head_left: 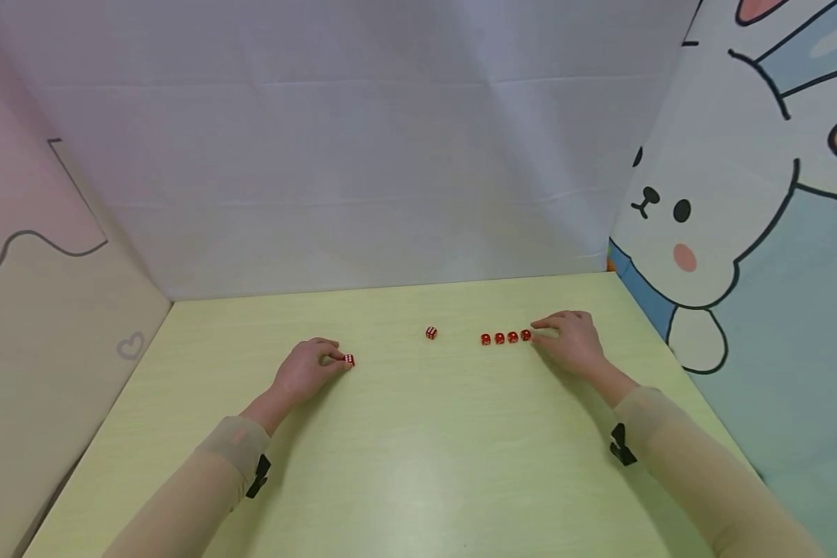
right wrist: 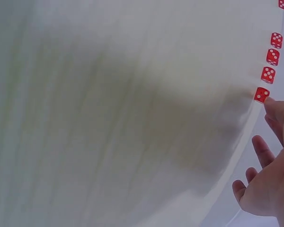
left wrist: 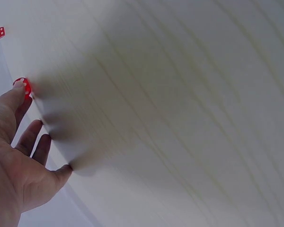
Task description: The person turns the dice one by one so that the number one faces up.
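Observation:
Between thumb and index finger my left hand point(head_left: 310, 370) pinches a red die point(head_left: 349, 359) with white dots, at the left of the table; in the left wrist view the thumb partly covers this die point(left wrist: 23, 87). On the right, several red dice stand in a short row. My right hand point(head_left: 570, 339) is at the row's right end, its thumb tip at the edge of the end die point(head_left: 526, 335). That die point(right wrist: 261, 95) shows almost whole in the right wrist view, with the other fingers spread apart. A lone die point(head_left: 431, 332) lies between the hands.
The pale wood-grain table point(head_left: 404, 449) ends at a whitish cloth backdrop point(head_left: 363, 170). A panel with a cartoon rabbit point(head_left: 725, 232) borders the right side, and a pink and cream panel point(head_left: 49, 333) the left.

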A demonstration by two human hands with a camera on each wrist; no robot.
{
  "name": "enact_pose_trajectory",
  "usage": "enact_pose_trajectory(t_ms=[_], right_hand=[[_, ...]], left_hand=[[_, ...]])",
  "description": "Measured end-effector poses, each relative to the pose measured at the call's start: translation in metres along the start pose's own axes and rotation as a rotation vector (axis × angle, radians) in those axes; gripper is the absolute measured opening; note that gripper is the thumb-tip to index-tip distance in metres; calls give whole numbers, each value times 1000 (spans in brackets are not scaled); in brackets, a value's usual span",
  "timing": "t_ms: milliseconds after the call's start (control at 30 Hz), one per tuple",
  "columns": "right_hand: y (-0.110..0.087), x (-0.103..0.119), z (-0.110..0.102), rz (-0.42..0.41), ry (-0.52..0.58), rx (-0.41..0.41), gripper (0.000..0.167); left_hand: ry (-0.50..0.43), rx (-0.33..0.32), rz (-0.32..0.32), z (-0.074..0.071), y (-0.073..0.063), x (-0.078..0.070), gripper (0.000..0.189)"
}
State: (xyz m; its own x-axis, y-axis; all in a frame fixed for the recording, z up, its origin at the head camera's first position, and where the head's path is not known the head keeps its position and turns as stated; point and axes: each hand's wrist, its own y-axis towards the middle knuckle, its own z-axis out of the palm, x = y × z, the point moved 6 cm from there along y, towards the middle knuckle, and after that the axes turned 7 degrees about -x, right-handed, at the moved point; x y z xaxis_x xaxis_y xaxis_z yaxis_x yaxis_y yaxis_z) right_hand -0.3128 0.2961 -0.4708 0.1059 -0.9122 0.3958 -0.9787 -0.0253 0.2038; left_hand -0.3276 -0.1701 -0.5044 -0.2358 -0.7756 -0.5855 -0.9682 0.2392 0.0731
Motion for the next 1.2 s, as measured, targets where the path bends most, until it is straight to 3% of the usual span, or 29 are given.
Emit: enact_pose_trajectory(t_ms=[267, 467, 633, 967, 1200], right_hand=[[-8, -2, -14, 28, 59, -23, 34], [-14, 12, -22, 8, 26, -100, 29], [-18, 47, -22, -100, 36, -149, 21], [-18, 127, -3, -310, 61, -125, 10], [-5, 160, 15, -386, -3, -112, 8]], left_hand=[[34, 6, 13, 2, 2, 3, 27], [26, 3, 18, 3, 2, 5, 27], [24, -1, 22, 2, 1, 4, 27], [17, -6, 23, 2, -2, 0, 27], [13, -12, 22, 3, -3, 1, 27]])
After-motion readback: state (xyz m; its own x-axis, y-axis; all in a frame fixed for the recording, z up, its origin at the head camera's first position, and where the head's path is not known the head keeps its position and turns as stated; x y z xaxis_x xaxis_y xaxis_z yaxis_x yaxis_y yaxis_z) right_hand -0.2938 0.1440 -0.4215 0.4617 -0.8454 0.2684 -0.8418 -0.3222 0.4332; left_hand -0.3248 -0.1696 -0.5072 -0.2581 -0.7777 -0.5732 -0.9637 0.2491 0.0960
